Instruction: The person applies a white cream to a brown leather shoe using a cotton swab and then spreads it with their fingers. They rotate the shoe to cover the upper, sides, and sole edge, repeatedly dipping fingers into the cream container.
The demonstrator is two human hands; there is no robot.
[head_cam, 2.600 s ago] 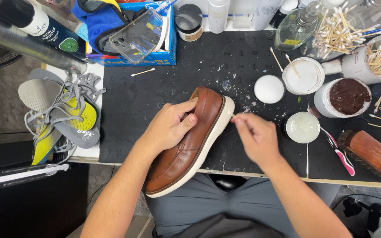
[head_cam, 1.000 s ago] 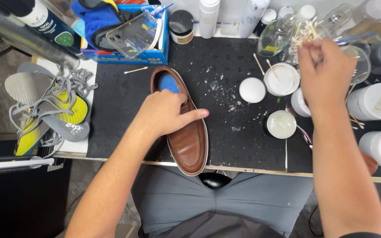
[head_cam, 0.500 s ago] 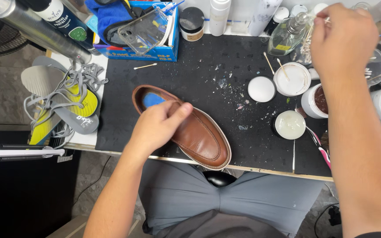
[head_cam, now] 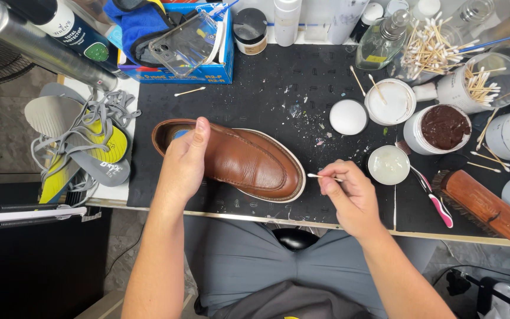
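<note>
Between the hands, the shoe [head_cam: 240, 159] lay left-right, toe right; left hand [head_cam: 185, 160] gripped its heel, right hand [head_cam: 349, 198] pinched a swab [head_cam: 323, 176] beside the toe.

Wearing grey trousers over the lap, dark folded fabric bunching at the waist. Leaving both forearms bare, left hand [head_cam: 185, 160] and right hand [head_cam: 349, 198] showing no sleeves, gloves or rings.

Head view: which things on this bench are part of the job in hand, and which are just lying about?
In use:
- brown leather shoe, held at the heel by the left hand
- cotton swab, pinched in the right hand
- cup of swabs

Lying about:
- pile of insoles and grey laces
- wooden brush
- toothbrush
- blue box
</note>
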